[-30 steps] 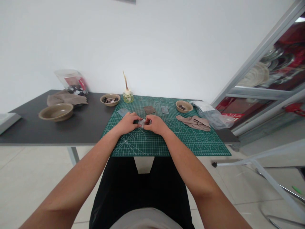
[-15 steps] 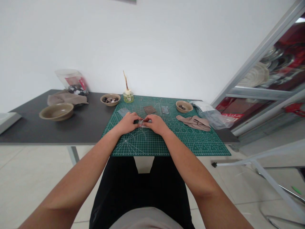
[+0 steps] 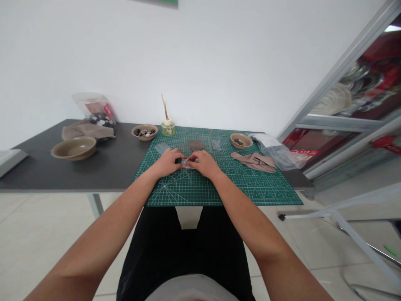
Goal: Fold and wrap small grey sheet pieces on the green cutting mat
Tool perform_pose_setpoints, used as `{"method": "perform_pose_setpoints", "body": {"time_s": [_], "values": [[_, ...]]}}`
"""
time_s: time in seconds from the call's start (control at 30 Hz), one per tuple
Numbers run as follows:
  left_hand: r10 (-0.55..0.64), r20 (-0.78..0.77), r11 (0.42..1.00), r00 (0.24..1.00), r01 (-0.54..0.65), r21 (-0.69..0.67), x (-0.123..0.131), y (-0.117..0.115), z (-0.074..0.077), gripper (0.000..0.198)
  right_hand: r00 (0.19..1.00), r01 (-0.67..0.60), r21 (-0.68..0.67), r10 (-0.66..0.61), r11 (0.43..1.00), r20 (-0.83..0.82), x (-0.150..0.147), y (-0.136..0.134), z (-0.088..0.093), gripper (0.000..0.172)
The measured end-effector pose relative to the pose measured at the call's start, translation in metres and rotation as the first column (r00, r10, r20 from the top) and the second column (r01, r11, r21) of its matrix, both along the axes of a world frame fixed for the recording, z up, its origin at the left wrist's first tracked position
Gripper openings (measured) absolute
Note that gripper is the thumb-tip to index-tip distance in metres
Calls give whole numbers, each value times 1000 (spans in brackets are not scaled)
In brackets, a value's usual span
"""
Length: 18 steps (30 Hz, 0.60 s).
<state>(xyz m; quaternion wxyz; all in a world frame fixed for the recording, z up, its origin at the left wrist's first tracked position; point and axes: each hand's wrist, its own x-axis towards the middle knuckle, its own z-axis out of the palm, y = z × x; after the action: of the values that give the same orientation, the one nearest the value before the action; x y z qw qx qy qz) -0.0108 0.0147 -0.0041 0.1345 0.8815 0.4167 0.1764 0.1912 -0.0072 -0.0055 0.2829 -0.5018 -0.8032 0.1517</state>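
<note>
Over the green cutting mat (image 3: 200,188), my left hand (image 3: 169,161) and my right hand (image 3: 203,163) meet with bent fingers. Between the fingertips they pinch a small clear plastic bag (image 3: 188,166), mostly covered by the fingers; anything inside it is too small to make out. Just beyond my hands lies a flat brown square (image 3: 196,145). A clear plastic piece (image 3: 162,147) rests behind my left hand, and another clear plastic piece (image 3: 216,145) lies behind my right hand.
A bowl of dark and pale pieces (image 3: 144,131) and a jar with a stick (image 3: 168,126) stand at the back. Rightward are a bowl (image 3: 241,141), a brown cloth (image 3: 255,161) and a plastic bag (image 3: 285,156). Leftward are another bowl (image 3: 74,149), a cloth (image 3: 87,130) and a clear tub (image 3: 94,108).
The view has shifted very slightly. Both hands stay at the same place on the mat, with only a small movement of the fingers around the clear plastic bag.
</note>
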Motion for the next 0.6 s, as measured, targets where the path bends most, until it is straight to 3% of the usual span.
{"method": "perform_pose_setpoints", "body": {"time_s": [0.2, 0.43, 0.6], "values": [[33, -11, 999, 999, -34, -20, 0, -1, 0, 38, 989, 146, 13, -146, 989, 27, -1, 1, -1, 14], [18, -10, 1000, 1000, -18, -8, 1, -2, 2, 36, 999, -47, 10, 47, 999, -3, 0, 0, -1, 14], [41, -25, 999, 999, -41, -6, 1, -1, 0, 39, 994, 104, 22, -105, 994, 27, -1, 1, 0, 11]]}}
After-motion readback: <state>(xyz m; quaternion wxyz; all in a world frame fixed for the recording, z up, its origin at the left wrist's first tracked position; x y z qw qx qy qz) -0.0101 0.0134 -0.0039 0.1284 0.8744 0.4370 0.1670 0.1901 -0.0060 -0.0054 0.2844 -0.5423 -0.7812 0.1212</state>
